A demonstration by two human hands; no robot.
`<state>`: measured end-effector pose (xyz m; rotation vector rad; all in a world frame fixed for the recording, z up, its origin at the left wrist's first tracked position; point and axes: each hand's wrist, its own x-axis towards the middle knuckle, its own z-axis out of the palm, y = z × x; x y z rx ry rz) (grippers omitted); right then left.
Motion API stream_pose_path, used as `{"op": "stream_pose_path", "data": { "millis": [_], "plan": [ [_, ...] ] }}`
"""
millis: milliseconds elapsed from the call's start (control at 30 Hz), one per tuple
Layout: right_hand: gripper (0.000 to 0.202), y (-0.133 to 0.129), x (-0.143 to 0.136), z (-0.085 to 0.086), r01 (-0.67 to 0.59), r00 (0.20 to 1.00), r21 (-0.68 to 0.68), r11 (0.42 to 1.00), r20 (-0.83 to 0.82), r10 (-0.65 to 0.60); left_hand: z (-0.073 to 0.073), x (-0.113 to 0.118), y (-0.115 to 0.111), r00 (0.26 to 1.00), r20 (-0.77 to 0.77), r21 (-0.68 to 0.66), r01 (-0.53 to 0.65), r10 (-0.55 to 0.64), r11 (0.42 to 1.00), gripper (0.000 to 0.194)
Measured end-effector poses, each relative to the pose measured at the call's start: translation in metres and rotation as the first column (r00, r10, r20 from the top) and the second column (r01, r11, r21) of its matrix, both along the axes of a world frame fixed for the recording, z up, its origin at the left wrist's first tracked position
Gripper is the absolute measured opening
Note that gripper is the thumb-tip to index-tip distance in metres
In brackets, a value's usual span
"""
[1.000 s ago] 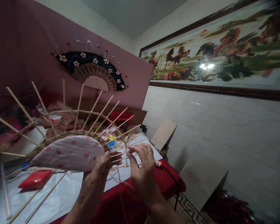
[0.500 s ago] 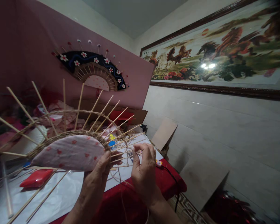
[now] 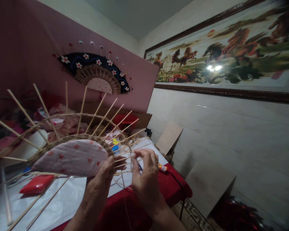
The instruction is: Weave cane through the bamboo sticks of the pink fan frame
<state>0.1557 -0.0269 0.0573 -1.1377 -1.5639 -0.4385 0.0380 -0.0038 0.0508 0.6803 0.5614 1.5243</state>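
Observation:
My left hand [image 3: 102, 181] grips the right end of a half-round fan frame [image 3: 72, 158], thumb on its pale cloth centre with red spots and fingers behind. Thin wooden sticks [image 3: 84, 104] spread out from the cloth through a braided band. A twisted cord [image 3: 106, 118] runs in a wider arc across the sticks. My right hand [image 3: 145, 173] is at the right end of that arc, thumb and forefinger pinched at the cord beside the lowest stick tips. Its fingertips partly hide the cord there. A loose strand [image 3: 125, 202] hangs below, between my hands.
A red packet [image 3: 37, 183] and loose sticks [image 3: 47, 202] lie on white sheeting over a red-covered table [image 3: 168, 183]. A finished dark flowered fan [image 3: 96, 62] hangs on the pink board behind. A black cable [image 3: 183, 192] runs off the table's right side.
My right hand has moved slightly left, bringing its fingertips to the cord's right end. My left hand and the fan frame stay nearly still.

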Motion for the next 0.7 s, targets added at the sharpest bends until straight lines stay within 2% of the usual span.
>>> {"op": "stream_pose_path", "data": {
  "millis": [300, 533, 700],
  "plan": [
    [0.016, 0.0045, -0.0004, -0.0050, 0.029, 0.998, -0.011, 1.000, -0.048, -0.029, -0.0022, 0.0004, -0.0002, 1.000, 0.003, -0.040, -0.012, 0.013, 0.999, 0.024],
    [0.011, 0.0038, 0.0064, -0.0029, 0.121, 0.986, 0.025, 0.992, -0.114, -0.117, -0.0031, 0.0004, -0.0013, 0.999, -0.031, -0.012, -0.014, 0.014, 1.000, 0.026],
    [0.015, -0.0010, 0.0059, -0.0009, 0.063, 0.993, 0.011, 0.998, -0.097, -0.061, -0.0033, 0.0006, 0.0004, 1.000, -0.011, -0.023, 0.006, -0.007, 1.000, 0.025]
  ]
}}
